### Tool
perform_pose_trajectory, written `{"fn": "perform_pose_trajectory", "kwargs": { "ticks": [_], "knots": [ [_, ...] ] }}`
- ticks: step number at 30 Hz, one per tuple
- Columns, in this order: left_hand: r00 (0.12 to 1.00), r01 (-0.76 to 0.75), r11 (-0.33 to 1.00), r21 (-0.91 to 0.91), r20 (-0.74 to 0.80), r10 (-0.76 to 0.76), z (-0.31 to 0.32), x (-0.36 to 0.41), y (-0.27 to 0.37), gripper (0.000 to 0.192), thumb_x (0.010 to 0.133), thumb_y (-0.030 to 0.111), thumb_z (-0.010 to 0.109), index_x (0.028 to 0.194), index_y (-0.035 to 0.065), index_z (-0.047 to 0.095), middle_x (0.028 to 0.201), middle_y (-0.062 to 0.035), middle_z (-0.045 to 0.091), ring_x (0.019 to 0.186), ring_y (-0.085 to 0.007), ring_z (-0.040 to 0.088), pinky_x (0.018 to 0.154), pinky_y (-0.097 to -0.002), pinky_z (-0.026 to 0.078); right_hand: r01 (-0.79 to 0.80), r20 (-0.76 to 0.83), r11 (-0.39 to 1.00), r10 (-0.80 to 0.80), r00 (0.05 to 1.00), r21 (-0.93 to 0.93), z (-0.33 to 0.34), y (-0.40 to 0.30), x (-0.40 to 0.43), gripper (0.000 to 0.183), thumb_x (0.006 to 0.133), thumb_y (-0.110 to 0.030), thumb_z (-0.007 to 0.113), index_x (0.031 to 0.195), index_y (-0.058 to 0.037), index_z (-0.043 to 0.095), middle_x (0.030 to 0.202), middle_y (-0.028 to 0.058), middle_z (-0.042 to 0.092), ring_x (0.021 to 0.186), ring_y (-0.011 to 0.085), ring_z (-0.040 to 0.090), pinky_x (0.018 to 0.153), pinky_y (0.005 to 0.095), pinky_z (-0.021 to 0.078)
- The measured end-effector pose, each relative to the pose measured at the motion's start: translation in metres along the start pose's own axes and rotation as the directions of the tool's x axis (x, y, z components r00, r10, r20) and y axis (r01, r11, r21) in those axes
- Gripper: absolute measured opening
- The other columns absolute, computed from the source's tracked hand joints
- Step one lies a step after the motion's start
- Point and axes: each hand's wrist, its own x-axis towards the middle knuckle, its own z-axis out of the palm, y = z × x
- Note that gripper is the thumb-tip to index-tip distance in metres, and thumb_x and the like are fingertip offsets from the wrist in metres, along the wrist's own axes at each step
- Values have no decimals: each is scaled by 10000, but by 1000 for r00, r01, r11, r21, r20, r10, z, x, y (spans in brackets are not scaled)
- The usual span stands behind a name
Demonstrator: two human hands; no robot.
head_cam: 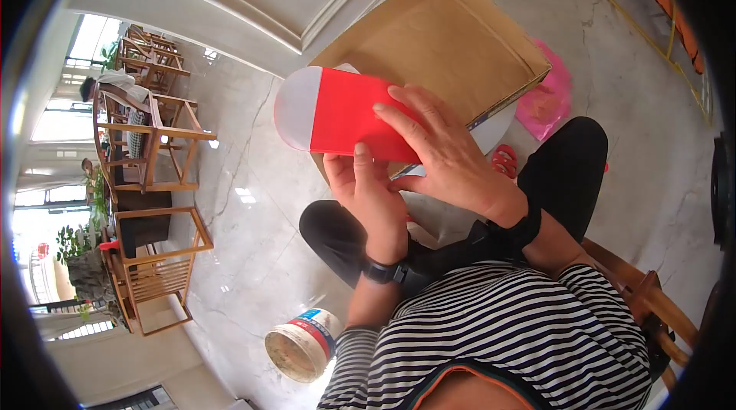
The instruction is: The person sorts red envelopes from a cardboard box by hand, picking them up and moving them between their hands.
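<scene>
A red paper envelope [356, 114] with a rounded whitish flap [299, 111] opened out to the left is held up in front of me. My left hand [371, 191] grips its near edge, thumb on the upper face and the other fingers partly hidden below. Across the envelope's right end lies my right hand [448, 151], its fingertips on the red face and its thumb near the lower edge. Beneath and beyond the envelope is a shallow open cardboard box [460, 48], showing bare brown board inside. A sliver of white material shows behind the envelope's top edge.
A pink plastic bag [546, 97] lies right of the box, near a red slipper [504, 161]. A used plastic bucket [302, 344] stands at lower left. Wooden chairs [152, 134] line the left, one with a person [123, 85]. A yellow metal frame [632, 19] is at upper right.
</scene>
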Motion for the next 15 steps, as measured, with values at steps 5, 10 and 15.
{"fn": "perform_pose_trajectory", "kwargs": {
  "ticks": [5,10,15],
  "knots": [
    [986,-57,987,148,165,33,6,-10,0,423,837,85,586,1201,15,382,1175,-119,476,1094,-235,486,928,-377,409,15,-61,999,-13,998,31,11,11,-5,488,748,-20,575,1213,-47,429,1097,175,524,965,328,542,770,395,466],
    [913,-360,873,329,317,257,4,-6,4,563,829,242,616,1254,2,335,1249,-161,428,1154,-252,436,961,-395,363,-241,1,887,261,965,393,-7,16,-3,351,807,-40,543,1149,-4,470,944,167,593,807,270,597,688,335,477],
    [951,179,965,190,218,-219,-1,-6,3,347,917,230,489,1182,6,472,1101,-77,558,972,-116,534,840,-258,434,-451,305,439,365,880,777,-9,19,-7,330,812,-43,561,1126,28,488,877,77,602,752,106,538,690,278,463]
  ]
}}
